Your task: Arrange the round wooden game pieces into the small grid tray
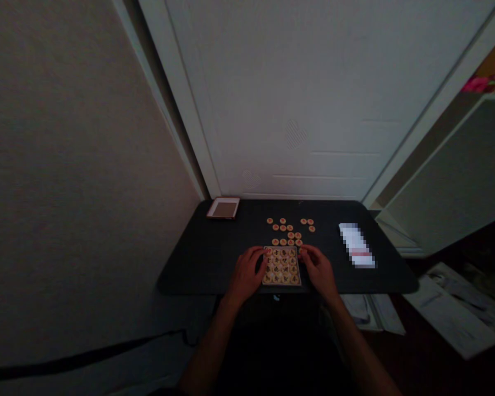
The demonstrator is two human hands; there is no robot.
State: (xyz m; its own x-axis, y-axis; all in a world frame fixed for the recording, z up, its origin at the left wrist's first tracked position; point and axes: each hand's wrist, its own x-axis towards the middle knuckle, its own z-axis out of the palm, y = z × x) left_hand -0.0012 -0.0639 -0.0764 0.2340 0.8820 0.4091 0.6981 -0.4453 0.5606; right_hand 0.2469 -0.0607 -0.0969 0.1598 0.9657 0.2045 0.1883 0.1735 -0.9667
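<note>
A small square box [282, 266] filled with round wooden game pieces sits near the front edge of a black table [198, 258]. My left hand [247, 272] rests against the box's left side, fingers curled at its upper left corner. My right hand [318, 268] is against the right side, fingertips pinched at the upper right corner, seemingly on a piece. Several loose round pieces [289, 231] lie scattered on the table just behind the box.
An empty box lid [223, 208] lies at the table's back left. A blurred white packet [357, 245] lies at the right. A white door stands behind the table, a wall to the left, papers [454, 308] on the floor at right.
</note>
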